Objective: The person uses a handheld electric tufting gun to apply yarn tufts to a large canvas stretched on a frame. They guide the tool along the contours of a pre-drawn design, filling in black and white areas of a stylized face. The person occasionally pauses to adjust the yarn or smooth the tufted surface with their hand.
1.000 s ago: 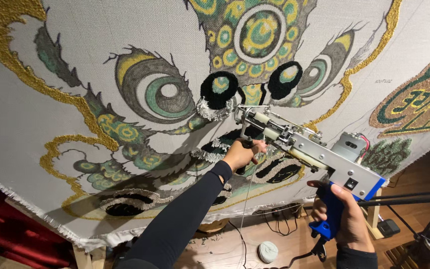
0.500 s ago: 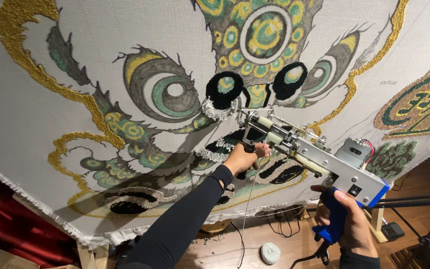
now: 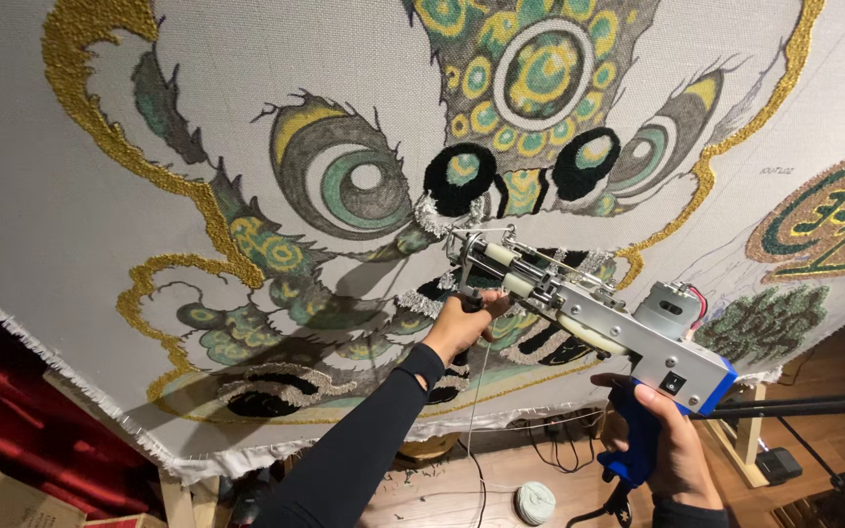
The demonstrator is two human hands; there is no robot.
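Note:
A grey tufting gun (image 3: 589, 315) with a blue handle points its tip at a stretched white cloth (image 3: 100, 323). The cloth bears a tufted lion-like face in green, yellow, black and gold. My left hand (image 3: 462, 325), in a black sleeve, grips the gun's front handle under the barrel, close to the cloth. My right hand (image 3: 672, 445) is wrapped around the blue rear handle. A thin yarn (image 3: 473, 411) hangs down from the gun between my arms.
A wooden frame leg (image 3: 176, 499) stands under the cloth's frayed lower edge. On the wooden floor lie a pale yarn ball (image 3: 534, 503) and black cables (image 3: 559, 452). Red fabric (image 3: 12, 411) hangs at the left. A black stand (image 3: 814, 403) crosses at the right.
The gun and both hands have shifted slightly up and to the right along the cloth. My grips are unchanged.

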